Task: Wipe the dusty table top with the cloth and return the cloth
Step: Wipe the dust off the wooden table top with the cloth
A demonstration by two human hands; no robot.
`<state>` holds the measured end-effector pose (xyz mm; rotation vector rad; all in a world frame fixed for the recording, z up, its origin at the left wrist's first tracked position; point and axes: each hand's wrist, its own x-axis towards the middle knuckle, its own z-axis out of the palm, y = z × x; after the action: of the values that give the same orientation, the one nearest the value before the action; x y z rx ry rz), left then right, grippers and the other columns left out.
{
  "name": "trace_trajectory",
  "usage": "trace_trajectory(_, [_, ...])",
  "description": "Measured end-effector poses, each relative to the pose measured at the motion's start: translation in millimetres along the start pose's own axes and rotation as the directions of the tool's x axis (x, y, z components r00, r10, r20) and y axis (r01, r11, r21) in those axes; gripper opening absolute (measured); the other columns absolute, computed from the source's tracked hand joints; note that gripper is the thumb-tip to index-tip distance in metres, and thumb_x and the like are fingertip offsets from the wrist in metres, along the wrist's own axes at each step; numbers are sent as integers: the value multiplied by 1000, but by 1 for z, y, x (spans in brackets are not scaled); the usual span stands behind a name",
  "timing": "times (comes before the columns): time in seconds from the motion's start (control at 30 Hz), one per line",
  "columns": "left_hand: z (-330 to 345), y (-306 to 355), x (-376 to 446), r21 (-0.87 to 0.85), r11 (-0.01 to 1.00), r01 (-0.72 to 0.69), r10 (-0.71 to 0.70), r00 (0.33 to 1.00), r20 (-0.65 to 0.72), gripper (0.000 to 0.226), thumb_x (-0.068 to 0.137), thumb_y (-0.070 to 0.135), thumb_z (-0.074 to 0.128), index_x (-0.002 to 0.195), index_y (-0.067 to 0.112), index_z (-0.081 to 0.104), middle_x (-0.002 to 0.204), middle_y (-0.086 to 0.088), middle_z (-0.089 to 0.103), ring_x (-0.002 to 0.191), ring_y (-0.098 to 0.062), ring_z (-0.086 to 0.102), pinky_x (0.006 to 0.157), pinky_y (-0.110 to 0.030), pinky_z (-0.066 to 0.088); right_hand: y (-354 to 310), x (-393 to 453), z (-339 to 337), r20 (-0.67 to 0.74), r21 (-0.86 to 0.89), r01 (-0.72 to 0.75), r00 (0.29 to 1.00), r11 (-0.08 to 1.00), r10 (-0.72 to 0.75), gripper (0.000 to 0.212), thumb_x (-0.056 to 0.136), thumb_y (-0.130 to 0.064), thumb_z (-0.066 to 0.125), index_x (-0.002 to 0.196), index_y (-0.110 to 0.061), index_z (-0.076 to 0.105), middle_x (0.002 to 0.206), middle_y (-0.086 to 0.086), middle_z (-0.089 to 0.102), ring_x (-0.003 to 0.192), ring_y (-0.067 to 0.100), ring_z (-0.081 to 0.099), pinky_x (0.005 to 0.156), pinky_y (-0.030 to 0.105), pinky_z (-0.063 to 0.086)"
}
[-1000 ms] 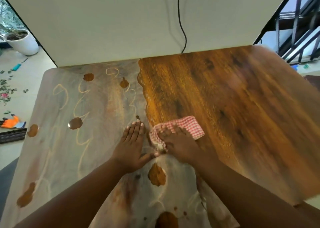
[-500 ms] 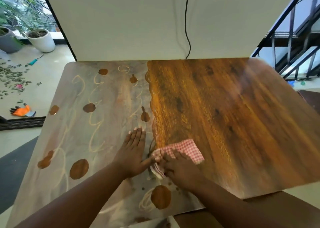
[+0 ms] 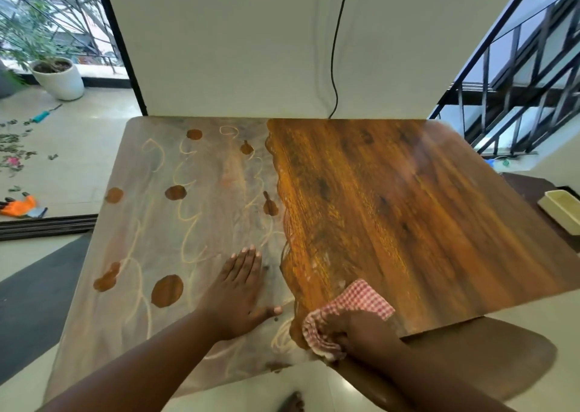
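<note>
- Right hand (image 3: 365, 333), lower centre-right, clutches the red-and-white checked cloth (image 3: 351, 309) at the brown wooden surface's (image 3: 408, 207) near edge.
- Left hand (image 3: 237, 295) lies flat, fingers straight, on the dusty half.

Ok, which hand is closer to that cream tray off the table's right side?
Right. The right hand grips the checked cloth at the table's near edge, closer to the cream tray. The left hand rests flat on the dusty half, farther away.
</note>
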<state>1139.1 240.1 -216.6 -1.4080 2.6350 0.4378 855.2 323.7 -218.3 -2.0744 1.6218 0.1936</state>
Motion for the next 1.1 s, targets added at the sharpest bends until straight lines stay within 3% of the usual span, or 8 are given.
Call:
trace_trajectory(0.1, [4,3,-4,0,1000,-6,6,1000,8,113,69,90,-7,147,10,-23,156,-13,-27,142,-23,-30,115,-39,-21,17,-19,-11,-56,36,-118,991,992,120,32,91,-33,51,119,-40,62,128,-15,60,113,6,54,95,19,36])
trace_trajectory(0.2, [8,7,-4,14,1000,-11,11,1000,4,114,67,90,-9,147,8,-22,156,-14,-26,142,-23,-30,115,-38,-22,12,-12,-14,-181,4,-178,968,984,176,28,90,-29,53,114,-37,65,120,-13,62,104,6,56,90,19,40])
trace_trajectory(0.4, [15,22,1,17,1000,7,-7,1000,18,116,66,91,-10,147,8,-23,155,-12,-29,140,-23,-33,114,-38,-23,3,-9,-9,-37,37,10,999,999,-9,25,86,-32,55,107,-35,67,113,-15,64,103,5,55,89,23,41])
trace_trajectory(0.57, [12,28,4,20,997,79,-79,997,3,117,65,90,-13,148,7,-20,154,-11,-29,138,-21,-33,111,-35,-25,38,-24,-37,56,55,-91,995,994,88,20,81,-23,61,95,-36,66,107,-15,65,97,3,56,86,21,43])
trace_trajectory(0.77, [25,48,4,36,986,164,-165,986,33,110,71,86,-7,145,6,-24,154,-13,-29,140,-25,-31,112,-37,-25,5,-1,-30,-108,170,-111,986,979,131,23,91,-27,54,110,-35,64,111,-10,63,99,12,57,85,27,42])
trace_trajectory(0.83, [30,54,6,35,982,185,-186,982,35,106,76,82,-1,144,5,-24,154,-15,-28,141,-26,-30,113,-38,-24,-18,6,-21,-125,215,-7,992,977,34,24,91,-27,53,110,-36,63,113,-11,61,101,12,54,85,26,39])
trace_trajectory(0.97, [34,62,3,20,974,224,-225,974,39,107,77,83,1,146,6,-24,154,-14,-29,141,-25,-31,113,-38,-24,-4,-4,-16,3,102,166,986,981,-167,24,89,-24,53,106,-38,63,109,-10,60,96,8,51,79,23,36])
trace_trajectory(1.1, [35,65,-4,-31,950,310,-309,951,32,113,66,89,-11,144,9,-27,152,-10,-32,140,-24,-32,114,-39,-22,27,2,-26,-90,137,4,996,991,8,24,87,-18,53,98,-36,64,106,-11,64,92,7,56,74,22,38])
